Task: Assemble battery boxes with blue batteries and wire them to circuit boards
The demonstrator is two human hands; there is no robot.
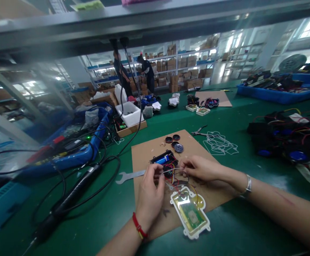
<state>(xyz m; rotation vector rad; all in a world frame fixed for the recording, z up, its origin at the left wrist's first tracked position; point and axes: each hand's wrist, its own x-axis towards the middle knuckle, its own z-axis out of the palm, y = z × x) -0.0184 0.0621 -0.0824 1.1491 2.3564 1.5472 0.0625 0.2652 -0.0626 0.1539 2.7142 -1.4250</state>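
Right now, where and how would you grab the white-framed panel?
I'd pinch the white rim at its near end, coming from the wearer's side. The white-framed panel lies flat, that end juts past the cardboard's edge, and the wires join at the far end.

We can't see either end of the thin wire (173,170): fingertips of our left hand (151,193) and right hand (199,168) cover them. Wire tangle (172,174) behind it is too fine for us to trace. Wrench (133,174): far end hidden by our left hand. Frame cuts our left forearm (122,238) at the bottom, right forearm (283,202) at the right, teal box (5,211) at the left, blue tray (272,97) at the right. Two people (147,73) in back: too small and blurred for us to tell what they handle.
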